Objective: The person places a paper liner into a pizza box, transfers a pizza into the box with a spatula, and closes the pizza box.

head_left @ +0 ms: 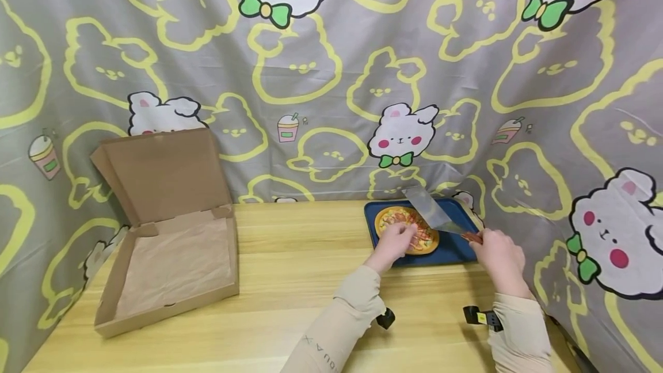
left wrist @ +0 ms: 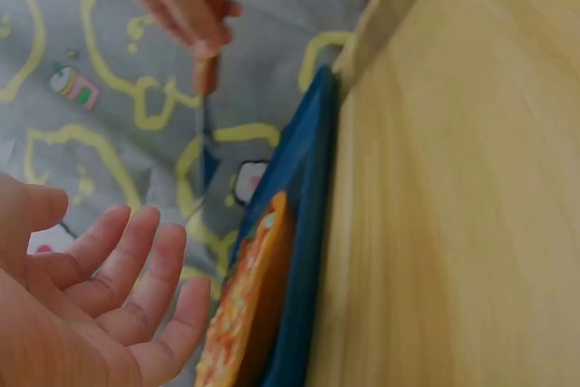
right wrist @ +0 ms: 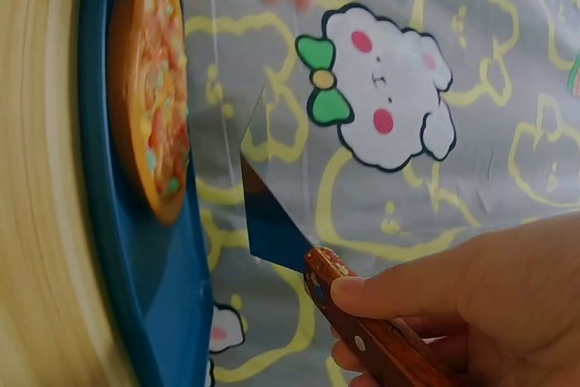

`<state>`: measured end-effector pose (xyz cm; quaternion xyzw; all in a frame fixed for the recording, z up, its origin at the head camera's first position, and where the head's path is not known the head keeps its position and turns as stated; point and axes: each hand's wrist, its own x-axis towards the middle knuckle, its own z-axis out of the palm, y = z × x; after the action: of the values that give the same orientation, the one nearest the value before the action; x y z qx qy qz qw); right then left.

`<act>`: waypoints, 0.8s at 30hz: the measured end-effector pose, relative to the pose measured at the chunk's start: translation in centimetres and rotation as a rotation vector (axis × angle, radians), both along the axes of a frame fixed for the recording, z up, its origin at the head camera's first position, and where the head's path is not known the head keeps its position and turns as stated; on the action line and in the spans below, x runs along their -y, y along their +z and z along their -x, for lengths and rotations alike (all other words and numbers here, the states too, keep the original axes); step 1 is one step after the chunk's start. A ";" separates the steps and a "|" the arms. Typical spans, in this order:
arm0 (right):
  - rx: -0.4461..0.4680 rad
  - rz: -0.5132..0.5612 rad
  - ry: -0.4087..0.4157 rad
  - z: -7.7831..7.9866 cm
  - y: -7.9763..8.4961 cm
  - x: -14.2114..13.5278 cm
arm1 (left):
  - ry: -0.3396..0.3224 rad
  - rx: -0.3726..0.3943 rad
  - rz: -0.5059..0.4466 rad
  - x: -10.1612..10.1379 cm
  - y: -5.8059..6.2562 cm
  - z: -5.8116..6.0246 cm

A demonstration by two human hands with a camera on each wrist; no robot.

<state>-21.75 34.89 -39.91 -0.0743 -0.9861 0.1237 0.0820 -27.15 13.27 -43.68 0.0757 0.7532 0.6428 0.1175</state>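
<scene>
Right grip (head_left: pixel 499 255) holds spatula (head_left: pixel 427 209) — pizza (head_left: pixel 426 239) on tray (head_left: pixel 456 250), paper (head_left: pixel 178 263) in box (head_left: pixel 176 308).

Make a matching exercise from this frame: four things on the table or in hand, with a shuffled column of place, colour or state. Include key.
Column 1
1. cardboard box
2. spatula
3. pizza
4. tray

Column 2
A. gripped by its handle in the right hand
B. dark blue, lying on the wooden table
C. standing open, brown paper inside
D. lying on the blue thing in this list

Pairs: 1-C, 2-A, 3-D, 4-B
</scene>
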 end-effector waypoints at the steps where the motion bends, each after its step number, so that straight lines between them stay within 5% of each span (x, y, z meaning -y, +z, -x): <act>1: -0.009 -0.002 0.008 0.0 0.0 0.2 | -0.001 0.019 0.007 -0.3 -0.2 0.0; 10: -0.037 0.017 0.059 0.0 0.6 2.3 | -0.104 0.234 -0.147 -1.0 -1.2 0.5; 24: -0.113 -0.022 0.117 -0.4 1.5 5.2 | -0.023 0.374 -0.374 -1.0 -1.8 1.3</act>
<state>-21.32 29.65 -38.45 -0.0086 -0.9839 0.1216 0.1307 -28.45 14.27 -45.44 -0.0158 0.5857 0.7721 0.2459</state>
